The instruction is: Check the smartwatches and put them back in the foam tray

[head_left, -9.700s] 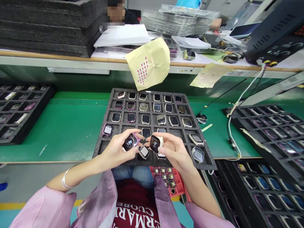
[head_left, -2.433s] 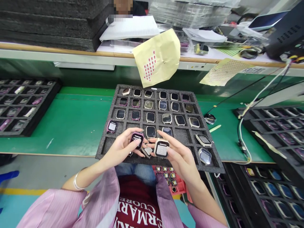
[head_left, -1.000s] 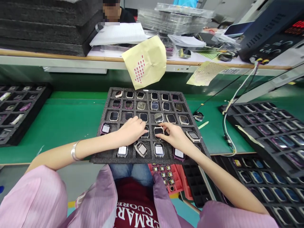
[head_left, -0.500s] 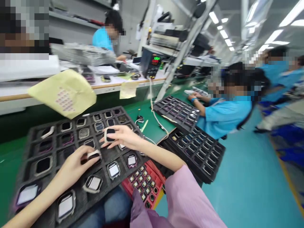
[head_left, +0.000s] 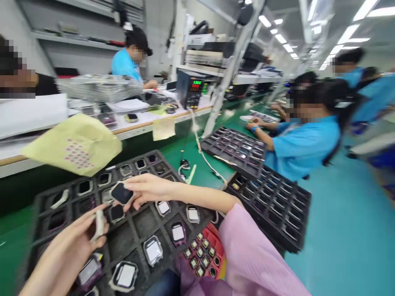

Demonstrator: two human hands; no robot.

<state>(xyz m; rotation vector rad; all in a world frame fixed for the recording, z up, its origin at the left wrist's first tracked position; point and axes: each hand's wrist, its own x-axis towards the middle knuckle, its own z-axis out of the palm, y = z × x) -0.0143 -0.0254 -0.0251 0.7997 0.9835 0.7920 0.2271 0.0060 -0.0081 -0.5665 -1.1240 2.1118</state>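
My left hand (head_left: 75, 236) is closed on a pale smartwatch case (head_left: 99, 226), turned edge-on above the black compartment tray (head_left: 115, 245). Close beside it, my right hand (head_left: 146, 190) grips a second smartwatch case (head_left: 122, 193) between thumb and fingers, its dark screen tilted up. Both cases are raised over the tray, whose compartments hold several more watch cases. Some show dark glass; nearer ones, such as a silver-rimmed watch case (head_left: 153, 250), have a white face. My left forearm and hand cover part of the tray's left side.
A red tray (head_left: 219, 240) of small square parts sits below the tray's right edge. Further right are two stacked-looking black trays (head_left: 234, 162) of watch cases. A yellow paper sheet (head_left: 77, 144) hangs off the shelf edge behind. A co-worker in blue (head_left: 308, 142) sits at right.
My left hand has drawn left and toward me with its case, which now stands edge-on. The right hand has shifted left with its case, now face up. The view has turned slightly.
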